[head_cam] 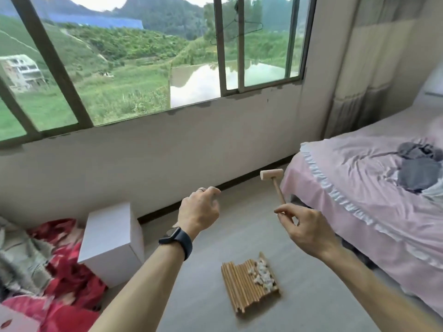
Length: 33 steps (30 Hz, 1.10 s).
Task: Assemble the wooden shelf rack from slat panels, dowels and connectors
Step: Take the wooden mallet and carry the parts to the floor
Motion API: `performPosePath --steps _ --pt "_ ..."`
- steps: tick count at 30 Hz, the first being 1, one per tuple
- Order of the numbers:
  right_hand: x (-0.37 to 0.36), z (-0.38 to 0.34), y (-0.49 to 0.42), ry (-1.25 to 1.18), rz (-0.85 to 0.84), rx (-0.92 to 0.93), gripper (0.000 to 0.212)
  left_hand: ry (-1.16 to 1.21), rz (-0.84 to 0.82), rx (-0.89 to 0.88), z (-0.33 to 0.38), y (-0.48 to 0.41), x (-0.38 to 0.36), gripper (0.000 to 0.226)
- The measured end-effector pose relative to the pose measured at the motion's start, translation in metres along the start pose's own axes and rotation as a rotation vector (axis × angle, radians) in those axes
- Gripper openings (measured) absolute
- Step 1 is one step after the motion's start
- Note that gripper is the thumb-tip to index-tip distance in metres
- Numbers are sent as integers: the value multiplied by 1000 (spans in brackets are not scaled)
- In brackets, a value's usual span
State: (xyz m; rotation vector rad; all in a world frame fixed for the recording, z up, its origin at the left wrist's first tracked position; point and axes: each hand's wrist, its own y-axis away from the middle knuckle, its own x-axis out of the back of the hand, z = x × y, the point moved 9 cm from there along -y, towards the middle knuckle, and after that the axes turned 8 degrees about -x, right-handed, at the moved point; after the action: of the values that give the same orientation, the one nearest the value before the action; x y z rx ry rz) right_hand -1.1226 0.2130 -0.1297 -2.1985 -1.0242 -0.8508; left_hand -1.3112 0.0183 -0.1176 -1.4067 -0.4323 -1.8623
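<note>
A small wooden mallet [273, 180] stands upright in the air, its head up, and my right hand [303, 230] pinches the lower end of its handle. My left hand [200, 213] is raised beside it, a dark watch on the wrist, fingers loosely curled and holding nothing. Below both hands, on the grey floor, lies a pile of wooden dowels and slat panels [242, 286]. A heap of small white connectors [262, 275] rests on the right part of that pile.
A white cardboard box [111, 238] stands on the floor to the left, next to red and grey fabric [60, 271]. A bed with a pink sheet [359, 178] fills the right side. The wall under a large window [143, 56] is ahead.
</note>
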Motion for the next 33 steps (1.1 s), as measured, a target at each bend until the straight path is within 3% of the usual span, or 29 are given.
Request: performPosePath --steps 8,14,23,28,33 --pt "6 132 -138 65 -86 -159 12 27 -41 15 29 -165 -79 40" --pt "-85 276 -233 145 -290 -204 12 12 -111 183 -2 -235 -213 41" --pt "-239 449 -203 302 -719 -347 31 114 -513 555 -53 -141 -439 38" --pt "-298 522 -148 349 -795 -486 41 126 -643 663 -75 -93 -519 39" --pt "-382 600 -113 397 -837 -531 44 80 -662 645 -111 -78 -614 38"
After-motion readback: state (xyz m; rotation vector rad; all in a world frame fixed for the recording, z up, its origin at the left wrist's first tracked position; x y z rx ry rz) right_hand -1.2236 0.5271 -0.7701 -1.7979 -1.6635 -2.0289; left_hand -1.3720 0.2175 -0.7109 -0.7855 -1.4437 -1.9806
